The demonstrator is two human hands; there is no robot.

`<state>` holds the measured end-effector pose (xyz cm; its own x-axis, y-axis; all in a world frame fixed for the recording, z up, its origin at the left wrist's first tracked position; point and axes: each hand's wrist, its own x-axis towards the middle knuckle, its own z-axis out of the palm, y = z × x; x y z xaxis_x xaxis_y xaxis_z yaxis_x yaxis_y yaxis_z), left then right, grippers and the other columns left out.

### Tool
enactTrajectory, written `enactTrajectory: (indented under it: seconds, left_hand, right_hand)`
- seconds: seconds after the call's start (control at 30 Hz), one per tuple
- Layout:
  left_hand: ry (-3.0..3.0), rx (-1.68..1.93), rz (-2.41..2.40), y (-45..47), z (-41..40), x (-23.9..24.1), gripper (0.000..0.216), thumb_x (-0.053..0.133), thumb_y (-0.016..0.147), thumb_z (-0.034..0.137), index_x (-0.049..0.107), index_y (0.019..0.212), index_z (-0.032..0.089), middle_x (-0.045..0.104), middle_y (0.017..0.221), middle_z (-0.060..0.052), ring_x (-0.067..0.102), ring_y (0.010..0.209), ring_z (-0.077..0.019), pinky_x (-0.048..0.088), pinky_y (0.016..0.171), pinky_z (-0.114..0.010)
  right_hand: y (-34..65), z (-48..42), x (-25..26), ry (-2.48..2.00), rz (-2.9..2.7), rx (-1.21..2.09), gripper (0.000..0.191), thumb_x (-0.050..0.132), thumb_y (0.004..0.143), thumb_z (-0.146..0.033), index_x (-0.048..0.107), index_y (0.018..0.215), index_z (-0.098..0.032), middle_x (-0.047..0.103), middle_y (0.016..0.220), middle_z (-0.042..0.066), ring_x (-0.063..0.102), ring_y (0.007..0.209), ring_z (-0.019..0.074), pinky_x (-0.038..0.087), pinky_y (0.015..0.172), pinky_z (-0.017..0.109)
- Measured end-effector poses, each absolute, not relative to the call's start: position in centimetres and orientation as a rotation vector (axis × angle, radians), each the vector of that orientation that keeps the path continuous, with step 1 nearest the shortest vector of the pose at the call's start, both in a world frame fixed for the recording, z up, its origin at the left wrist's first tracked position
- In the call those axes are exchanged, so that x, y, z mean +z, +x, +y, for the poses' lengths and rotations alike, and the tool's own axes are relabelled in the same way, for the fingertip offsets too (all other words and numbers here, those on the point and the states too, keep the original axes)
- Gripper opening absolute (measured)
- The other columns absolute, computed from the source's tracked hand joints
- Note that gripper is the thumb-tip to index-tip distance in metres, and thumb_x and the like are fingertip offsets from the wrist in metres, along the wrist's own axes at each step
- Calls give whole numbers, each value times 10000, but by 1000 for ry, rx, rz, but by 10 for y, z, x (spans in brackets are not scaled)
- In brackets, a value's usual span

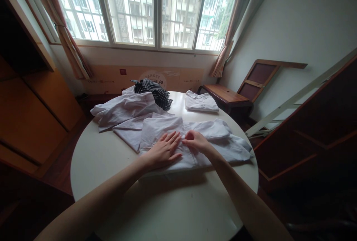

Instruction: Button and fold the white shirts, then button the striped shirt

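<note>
A white shirt [217,146] lies partly folded across the middle of the round table [103,168], one portion stretching toward the right edge. My left hand [166,147] rests flat on it, fingers spread. Just to the right, my right hand [197,142] is closed in a pinch at the shirt's surface, near a fold line. What exactly sits between those fingertips is too small to make out beyond the white cloth.
Behind on the left are loose white garments [125,109] and a black-and-white striped cloth [154,91]. A folded white shirt [201,101] lies at the back right. Beyond the table stand a wooden bench [225,94], a ladder [279,116] and barred windows [134,10].
</note>
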<state>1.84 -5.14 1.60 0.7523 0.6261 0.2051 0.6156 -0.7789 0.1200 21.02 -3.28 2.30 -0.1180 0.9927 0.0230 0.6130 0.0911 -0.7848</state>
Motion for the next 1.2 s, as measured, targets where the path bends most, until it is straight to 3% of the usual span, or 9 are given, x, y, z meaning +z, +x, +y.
enactTrajectory:
  seconds: [0.17,0.33,0.4,0.5,0.63,0.73,0.87,1.0,1.2]
  left_hand:
    - [2887,386,1023,20,-50,10,590,264,838,503,266,1320,163,230,1406,-89,145,1300,-221,133,1050,-404]
    - [2840,453,999,21,-49,6,438,385,815,421,475,1182,198,475,1251,-77,302,1229,-239,150,1045,-436]
    - [2809,491,986,22,-47,7,420,426,796,398,501,1156,193,501,1219,-80,314,1218,-251,169,1039,-446]
    - [2751,585,935,22,-44,11,346,415,809,348,543,1096,203,508,1209,-68,364,1186,-235,221,1026,-430]
    - [2649,768,938,18,-36,15,280,353,834,227,579,997,199,577,1109,-44,495,1053,-158,343,965,-309]
    - [2589,878,1295,7,-23,11,313,342,823,207,528,1068,155,544,1160,-84,454,1113,-169,331,976,-313]
    - [2511,623,1726,-19,7,3,454,316,838,358,430,1201,110,413,1303,-124,310,1239,-216,228,1031,-377]
    - [2361,404,1853,-40,30,0,551,209,854,437,383,1244,89,353,1342,-127,290,1248,-237,252,1008,-397]
    - [2467,572,1958,-40,15,-3,572,197,859,435,347,1272,69,337,1345,-154,244,1267,-253,193,1026,-436]
  right_hand:
    - [184,-54,35,-1446,-1708,298,151,468,767,-283,530,814,-154,585,728,39,546,670,151,438,672,294]
    - [151,-70,27,-1095,-1910,434,329,359,849,-322,479,1108,-158,544,1105,103,510,1014,183,398,883,337]
    - [148,-67,17,-1122,-1944,435,398,352,852,-375,457,1165,-152,496,1192,120,437,1124,203,337,956,374]
    - [153,-57,3,-1240,-1903,416,473,285,864,-431,452,1190,-133,473,1226,136,401,1164,212,303,984,399]
    - [160,-50,-8,-1360,-1967,350,505,233,878,-418,430,1224,-107,468,1242,142,401,1168,212,303,985,397]
    - [156,-53,-10,-1402,-2117,170,496,288,866,-386,406,1250,-96,412,1296,142,338,1215,225,266,1002,410]
    - [151,-58,-11,-1484,-2223,23,506,323,853,-360,387,1265,-74,355,1333,148,284,1246,232,237,1010,406]
    - [150,-59,-9,-1516,-2246,18,523,308,859,-371,369,1275,-61,332,1346,148,270,1254,229,224,1015,389]
    - [150,-60,-8,-1521,-2249,33,513,298,867,-373,372,1272,-66,329,1348,146,270,1254,230,215,1018,387]
